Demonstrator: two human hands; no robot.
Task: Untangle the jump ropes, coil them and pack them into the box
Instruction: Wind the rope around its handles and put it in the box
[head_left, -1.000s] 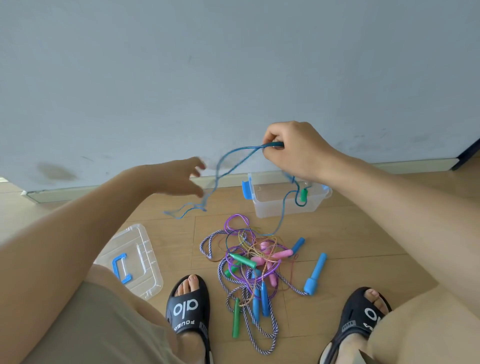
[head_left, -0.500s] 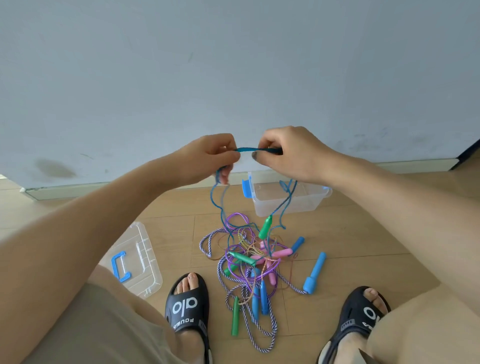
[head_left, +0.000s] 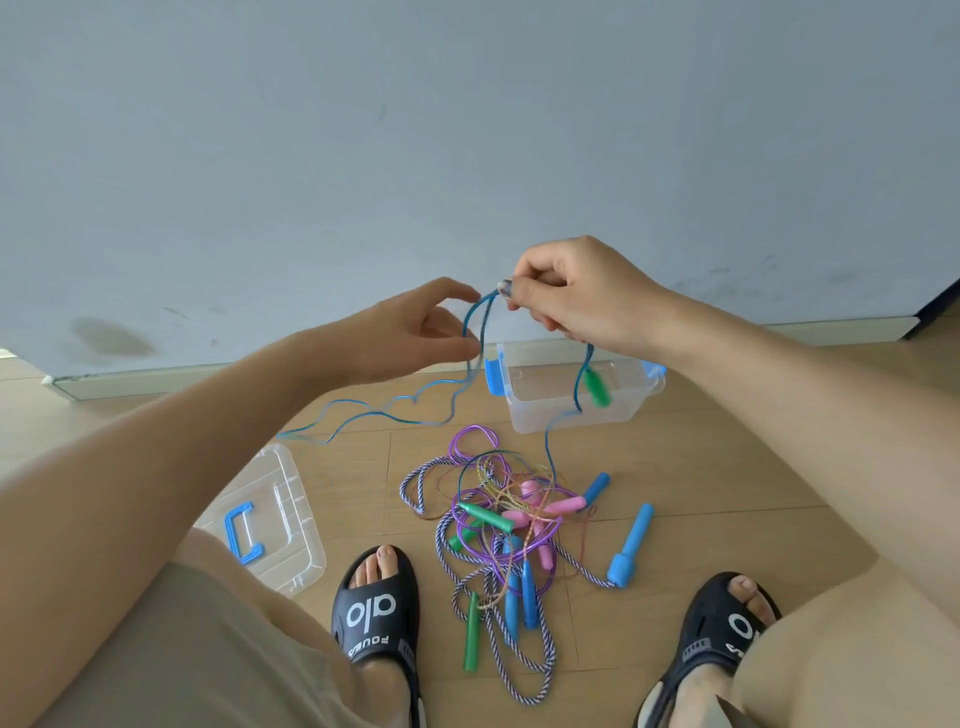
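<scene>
1. Right hand is raised before the wall, fingers curled and pinching a bunch of the thin blue plastic jump rope at its top bend.
2. Left hand sits just beside it, lower and to the left, fingers loosely spread with thumb and forefinger around the hanging strands. Whether it actually grips them cannot be told.
3. Key relation: the rope hangs down from the right hand's pinch. One doubled length trails left across the wooden floor; another strand drops right, carrying a green plastic handle that hangs in front of the clear plastic box with blue latches.
4. That right strand runs on down into the tangled pile of coloured ropes and handles between the feet, so this rope appears not yet free.
5. Left hand is nearer the loose trailing length; judged best placed to gather the next loop.
6. Clear lid with blue handle lies on the floor, left.
</scene>
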